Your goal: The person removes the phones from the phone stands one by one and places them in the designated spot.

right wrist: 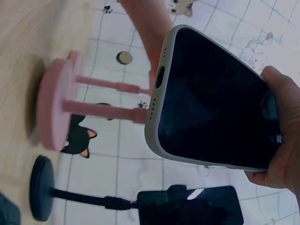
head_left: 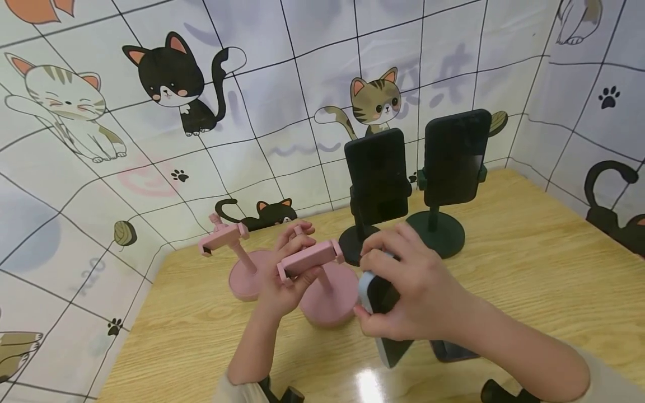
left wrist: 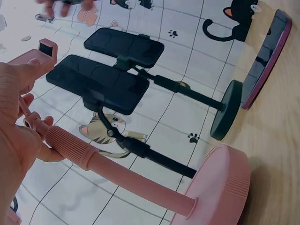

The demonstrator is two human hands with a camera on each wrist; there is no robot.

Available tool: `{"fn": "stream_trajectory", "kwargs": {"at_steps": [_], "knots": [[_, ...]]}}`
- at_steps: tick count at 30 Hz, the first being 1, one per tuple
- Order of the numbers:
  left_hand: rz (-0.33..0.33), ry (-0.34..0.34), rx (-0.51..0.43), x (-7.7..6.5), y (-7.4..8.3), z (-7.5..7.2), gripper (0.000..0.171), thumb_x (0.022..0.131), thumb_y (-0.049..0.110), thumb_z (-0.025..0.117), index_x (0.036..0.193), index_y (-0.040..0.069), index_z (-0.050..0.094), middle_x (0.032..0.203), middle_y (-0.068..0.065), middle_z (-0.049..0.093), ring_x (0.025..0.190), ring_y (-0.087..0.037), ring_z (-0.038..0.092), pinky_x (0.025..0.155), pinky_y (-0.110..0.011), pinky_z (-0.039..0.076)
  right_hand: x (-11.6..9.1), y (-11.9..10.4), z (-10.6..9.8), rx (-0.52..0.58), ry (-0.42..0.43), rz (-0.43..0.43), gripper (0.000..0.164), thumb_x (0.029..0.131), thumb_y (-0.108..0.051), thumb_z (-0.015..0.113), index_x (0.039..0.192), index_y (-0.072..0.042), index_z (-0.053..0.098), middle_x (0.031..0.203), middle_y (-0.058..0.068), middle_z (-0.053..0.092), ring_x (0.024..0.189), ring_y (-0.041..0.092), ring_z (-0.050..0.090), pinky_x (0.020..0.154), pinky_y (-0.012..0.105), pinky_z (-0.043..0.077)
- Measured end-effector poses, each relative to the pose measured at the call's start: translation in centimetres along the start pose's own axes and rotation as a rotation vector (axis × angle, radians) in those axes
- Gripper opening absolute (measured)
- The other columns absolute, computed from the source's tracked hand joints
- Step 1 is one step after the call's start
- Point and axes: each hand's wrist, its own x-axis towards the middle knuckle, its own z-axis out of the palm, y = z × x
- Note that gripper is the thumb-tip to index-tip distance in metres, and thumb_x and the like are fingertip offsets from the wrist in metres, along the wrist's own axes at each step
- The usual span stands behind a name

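Note:
My left hand [head_left: 280, 288] grips the upper part of a pink phone stand [head_left: 330, 305], its fingers curled behind the holder. In the left wrist view that hand [left wrist: 18, 126] is around the joint above the ribbed collar. The stand's holder [head_left: 309, 257] carries no phone. Just to the right, my right hand [head_left: 423, 285] grips a phone [right wrist: 211, 103] in a pale case by its edges, tilted and held above the table. In the right wrist view the phone's charging-port end points toward the pink stand, and its screen is dark.
A second pink stand [head_left: 244, 274] stands at the left with its holder unfilled. Behind are a black stand [head_left: 347, 246] and a dark green stand [head_left: 445, 238], each bearing a phone. Another phone [head_left: 453, 351] lies on the wooden table [head_left: 544, 268]. A cat-print cloth [head_left: 282, 112] hangs behind.

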Motion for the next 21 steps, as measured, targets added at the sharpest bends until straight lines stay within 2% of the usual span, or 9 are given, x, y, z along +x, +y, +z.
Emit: {"fn": "stream_trajectory", "kwargs": {"at_steps": [2,5,9,13,17,21], "knots": [[-0.001,0.006,0.002,0.1,-0.1,-0.3,0.033,0.082,0.023,0.066,0.104,0.001,0.056,0.118,-0.024,0.045,0.110,-0.034,0.045,0.089,-0.033,0.043,-0.9,0.6,-0.2,-0.042,-0.021,0.059,0.027,0.072,-0.035,0.059,0.077,-0.009,0.055,0.087,0.003,0.052,0.081,0.020,0.042,0.062,0.030,0.041],[-0.009,0.012,0.013,0.5,-0.3,-0.7,0.035,0.082,0.023,0.066,0.103,-0.002,0.055,0.121,-0.022,0.044,0.109,-0.036,0.045,0.089,-0.033,0.042,-2.0,1.5,-0.6,-0.105,-0.049,0.129,0.028,0.063,-0.029,0.067,0.078,-0.010,0.054,0.087,0.002,0.052,0.080,0.019,0.041,0.060,0.031,0.039],[-0.023,0.020,0.049,1.0,-0.8,-1.1,0.037,0.082,0.026,0.066,0.103,-0.002,0.054,0.122,-0.021,0.043,0.107,-0.038,0.044,0.090,-0.033,0.042,-3.6,2.6,-1.2,-0.205,-0.117,0.246,0.036,0.053,-0.023,0.072,0.080,-0.011,0.052,0.085,-0.001,0.050,0.079,0.018,0.038,0.057,0.030,0.037],[-0.007,0.019,0.064,1.3,-1.6,-1.5,0.039,0.082,0.027,0.066,0.103,-0.003,0.054,0.121,-0.024,0.042,0.107,-0.041,0.044,0.091,-0.036,0.042,-5.5,3.8,-2.3,-0.296,-0.241,0.408,0.037,0.055,-0.023,0.074,0.083,-0.012,0.052,0.084,-0.001,0.049,0.076,0.018,0.037,0.055,0.029,0.035],[0.017,0.029,0.087,1.8,-2.7,-1.9,0.040,0.081,0.028,0.067,0.102,-0.004,0.055,0.116,-0.028,0.043,0.108,-0.039,0.044,0.090,-0.036,0.042,-7.4,5.3,-3.6,-0.350,-0.383,0.559,0.039,0.058,-0.028,0.076,0.085,-0.011,0.054,0.082,0.000,0.048,0.072,0.020,0.037,0.054,0.030,0.033],[0.030,0.046,0.109,2.2,-3.7,-2.2,0.039,0.081,0.027,0.067,0.103,-0.002,0.056,0.114,-0.029,0.043,0.109,-0.038,0.043,0.089,-0.037,0.041,-9.1,6.9,-4.6,-0.371,-0.452,0.614,0.040,0.059,-0.030,0.076,0.086,-0.009,0.055,0.079,0.002,0.049,0.071,0.024,0.040,0.058,0.034,0.035]]}}
